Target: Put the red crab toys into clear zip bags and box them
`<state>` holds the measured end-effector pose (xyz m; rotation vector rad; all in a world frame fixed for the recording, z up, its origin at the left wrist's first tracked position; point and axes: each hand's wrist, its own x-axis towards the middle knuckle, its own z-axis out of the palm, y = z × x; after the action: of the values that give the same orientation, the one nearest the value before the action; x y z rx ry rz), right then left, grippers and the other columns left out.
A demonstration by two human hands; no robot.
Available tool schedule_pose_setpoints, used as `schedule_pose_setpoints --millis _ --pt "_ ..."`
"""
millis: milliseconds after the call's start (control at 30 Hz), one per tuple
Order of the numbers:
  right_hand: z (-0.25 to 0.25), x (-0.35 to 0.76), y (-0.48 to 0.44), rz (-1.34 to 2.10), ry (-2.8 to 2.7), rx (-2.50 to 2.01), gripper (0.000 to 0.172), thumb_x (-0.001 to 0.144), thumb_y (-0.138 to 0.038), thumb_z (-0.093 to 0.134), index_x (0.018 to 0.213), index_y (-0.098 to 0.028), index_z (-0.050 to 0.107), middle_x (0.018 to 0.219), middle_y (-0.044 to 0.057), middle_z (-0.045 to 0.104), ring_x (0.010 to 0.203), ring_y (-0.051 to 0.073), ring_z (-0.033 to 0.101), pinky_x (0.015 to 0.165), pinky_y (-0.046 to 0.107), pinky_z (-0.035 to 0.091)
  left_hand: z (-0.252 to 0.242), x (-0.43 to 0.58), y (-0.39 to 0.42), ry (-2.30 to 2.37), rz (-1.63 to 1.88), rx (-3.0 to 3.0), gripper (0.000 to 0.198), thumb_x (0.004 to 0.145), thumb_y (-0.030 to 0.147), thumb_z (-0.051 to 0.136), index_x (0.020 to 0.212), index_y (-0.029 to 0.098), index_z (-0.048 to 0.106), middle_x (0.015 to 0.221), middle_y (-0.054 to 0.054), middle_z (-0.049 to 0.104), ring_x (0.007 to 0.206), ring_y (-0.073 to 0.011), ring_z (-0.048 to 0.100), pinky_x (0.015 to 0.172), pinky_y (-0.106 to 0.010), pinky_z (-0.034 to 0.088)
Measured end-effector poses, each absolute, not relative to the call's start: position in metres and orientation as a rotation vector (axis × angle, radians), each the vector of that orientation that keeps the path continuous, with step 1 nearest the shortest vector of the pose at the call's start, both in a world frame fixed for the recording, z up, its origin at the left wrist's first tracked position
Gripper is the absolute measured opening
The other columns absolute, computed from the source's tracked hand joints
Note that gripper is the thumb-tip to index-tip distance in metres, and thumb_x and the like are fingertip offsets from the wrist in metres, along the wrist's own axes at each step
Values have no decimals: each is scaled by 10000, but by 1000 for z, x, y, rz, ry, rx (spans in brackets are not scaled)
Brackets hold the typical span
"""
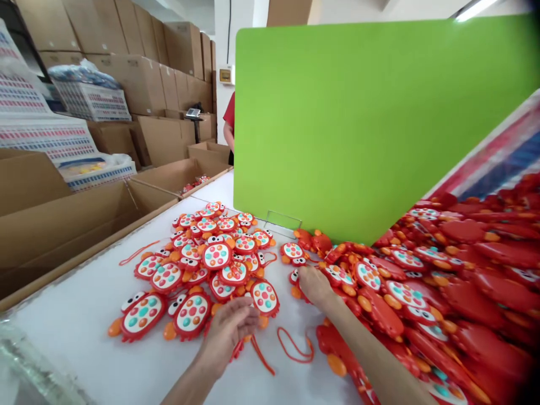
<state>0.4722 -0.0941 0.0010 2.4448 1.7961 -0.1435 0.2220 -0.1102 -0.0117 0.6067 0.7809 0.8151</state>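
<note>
Nearest the camera, toward the tabletop's [80, 309] near right corner: red toys [447, 391] with button-dotted white panels, part of a loose heap [464, 275] along the right edge, right forearm [363, 343] reaching across. Left hand [230, 323] at the near side of a mid-table cluster [217, 256], half open, fingers curved beside one panel-up toy [265, 297]; cannot tell whether anything is held. Right hand [315, 287] at the heap's left fringe, fingers bent down by another toy [294, 277], tips hidden; cannot tell how far closed, or on what.

Possible trouble: snagging the orange cord loop [311, 354] between the hands, or the cord [264, 358] below the left one, through lifting before freeing it. Also possible: a slide toward the near edge, from pulling low in the heap.

Along the left edge, an open carton [84, 236], contents hidden by its wall. Toward the far left corner, a second carton [166, 175] with more red pieces [196, 183] inside. Farther off, a white crate [93, 102] bearing a bluish plastic-wrapped load [86, 75].
</note>
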Motion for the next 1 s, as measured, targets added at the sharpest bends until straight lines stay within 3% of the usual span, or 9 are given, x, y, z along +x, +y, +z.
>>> schedule_pose_setpoints --millis 400,633,800,900,1000 --pt "-3 490 -82 -615 1750 2460 395 886 -321 576 1250 -187 501 1274 92 520 1072 239 562 876 459 484 -31 247 -165 749 583 621 354 597 345 762 835 131 615 683 -43 687 644 -174 652 606 -275 448" --pt "-5 471 -89 -620 1782 2718 319 878 -346 582 1135 -157 565 1148 74 592 1007 214 588 859 438 481 -34 251 -164 714 617 669 382 624 392 763 855 134 601 749 -59 691 691 -176 650 625 -275 450" --pt "9 440 -124 -561 1892 3032 482 702 -309 711 1129 -158 548 1048 105 633 974 277 605 832 418 456 -38 259 -165 805 716 636 629 631 481 770 1109 146 538 1051 -135 642 933 -257 640 703 -324 496" --pt "11 420 -164 -632 1989 3251 446 755 -375 584 1144 -167 521 1084 112 626 976 270 607 841 391 454 -37 268 -166 788 745 634 698 671 497 744 1231 173 484 1197 -160 568 1043 -283 597 729 -341 517" --pt "4 408 -199 -904 2032 3410 426 751 -455 537 1048 -152 561 1034 107 655 935 257 625 831 368 478 -36 274 -169 773 729 645 666 672 486 744 1222 190 513 1218 -154 558 1025 -293 598 677 -333 524"
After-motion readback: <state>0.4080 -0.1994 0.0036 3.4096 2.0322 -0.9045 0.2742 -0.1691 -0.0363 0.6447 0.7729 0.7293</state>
